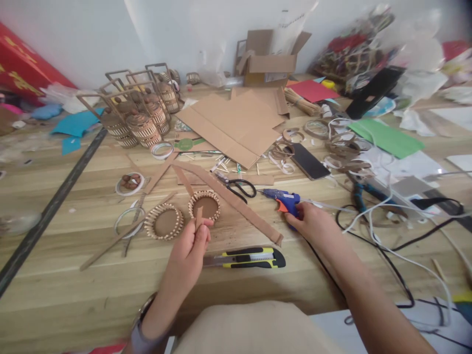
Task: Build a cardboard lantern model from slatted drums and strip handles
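Observation:
My left hand (191,243) is closed in a pinch on a short strip of brown cardboard (199,216), held upright above the wooden table. My right hand (313,223) wraps around the handle of a blue glue gun (283,199) that lies on the table with its nozzle pointing left. Just beyond my left hand sit two small round cardboard baskets (164,222) (204,205) with ribbed walls. A yellow and black utility knife (250,257) lies between my hands. A long cardboard strip (236,204) runs diagonally past the baskets.
Black-handled scissors (239,188) lie behind the baskets. Flat cardboard sheets (236,123), an open box (271,61), a phone (309,161), finished cardboard lanterns (142,125), tape rings and tangled black and white cables (387,236) crowd the table. A dark ruler (51,211) crosses the left side.

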The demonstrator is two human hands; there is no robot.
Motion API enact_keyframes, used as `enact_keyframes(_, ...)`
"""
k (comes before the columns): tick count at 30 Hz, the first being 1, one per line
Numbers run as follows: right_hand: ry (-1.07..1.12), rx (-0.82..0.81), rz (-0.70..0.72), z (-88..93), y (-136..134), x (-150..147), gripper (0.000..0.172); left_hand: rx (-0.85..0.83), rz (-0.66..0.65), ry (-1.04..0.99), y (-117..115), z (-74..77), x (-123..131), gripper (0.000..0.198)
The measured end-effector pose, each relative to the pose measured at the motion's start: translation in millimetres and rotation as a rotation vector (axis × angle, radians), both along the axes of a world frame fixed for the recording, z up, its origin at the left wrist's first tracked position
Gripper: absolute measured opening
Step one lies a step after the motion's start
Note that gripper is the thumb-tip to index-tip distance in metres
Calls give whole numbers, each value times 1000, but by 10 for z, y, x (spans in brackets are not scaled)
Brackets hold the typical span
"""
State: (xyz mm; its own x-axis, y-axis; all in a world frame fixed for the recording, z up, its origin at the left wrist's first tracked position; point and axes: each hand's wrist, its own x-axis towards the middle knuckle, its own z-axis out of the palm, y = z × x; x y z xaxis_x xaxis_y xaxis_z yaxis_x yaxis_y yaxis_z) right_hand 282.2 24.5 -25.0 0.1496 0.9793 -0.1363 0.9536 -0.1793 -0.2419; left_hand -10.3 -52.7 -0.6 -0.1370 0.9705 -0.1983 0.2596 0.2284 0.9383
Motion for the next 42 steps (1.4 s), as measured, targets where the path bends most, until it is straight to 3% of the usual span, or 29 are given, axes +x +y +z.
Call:
enact_keyframes(3,151,44,-58,-27,-27,50,17,27,10,239,28,45,-41,36)
enact_keyframes(7,526,134,-127,48,-176,131,27,89,42,410,74,125,-43,33)
enact_keyframes(13,1357,-231,-173,234,-426,48,49,118,10,417,100,150,-53,32)
enact_keyframes(17,1553,-207,-166,230,-448,0,47,161,-3,471,121,83,-81,32)
enact_keyframes(21,1516,-155,-148,199,-452,-35,44,216,9,534,151,2,-78,28)
enact_keyframes(25,1481,-109,-85,198,-482,-90,52,262,32,524,140,-43,-64,22)
enact_keyframes(28,1436,-182,-12,188,-492,-118,55,264,23,531,122,-72,-61,19)
enact_keyframes(34,1269,-298,11,170,-471,-182,45,276,-73,627,210,-183,-8,25)
enact_keyframes(38,1142,-305,128,224,-411,-274,45,194,-187,685,298,-217,0,25)
enact_keyframes(42,1017,-345,299,260,-338,-372,41,190,-210,686,345,-233,-60,32)
